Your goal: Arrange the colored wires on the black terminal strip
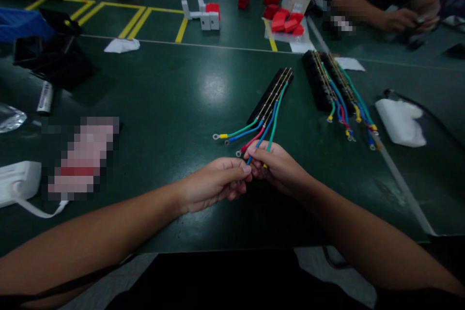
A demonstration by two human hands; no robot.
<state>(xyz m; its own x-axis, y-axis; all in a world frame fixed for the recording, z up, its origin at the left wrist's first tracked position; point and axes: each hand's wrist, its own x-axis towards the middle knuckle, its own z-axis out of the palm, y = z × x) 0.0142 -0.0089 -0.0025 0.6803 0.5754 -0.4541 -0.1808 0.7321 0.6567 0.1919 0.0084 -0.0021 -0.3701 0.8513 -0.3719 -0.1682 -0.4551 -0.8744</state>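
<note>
Head view: left hand, right hand curled closed, fingertips meeting, pinching coloured wires.

The tabletop is smooth dark green and kinda glossy, it catches the light. The wires have shiny coloured plastic sleeving with bare metal ring ends. The black strip looks like matt plastic, and the red blocks are smooth plastic.

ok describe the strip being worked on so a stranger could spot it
On the dark green table, the left hand and right hand meet near the front. A black strip runs diagonally away from them. Unlike the pair of strips to its right, some of its coloured wires end in the right hand.
</note>
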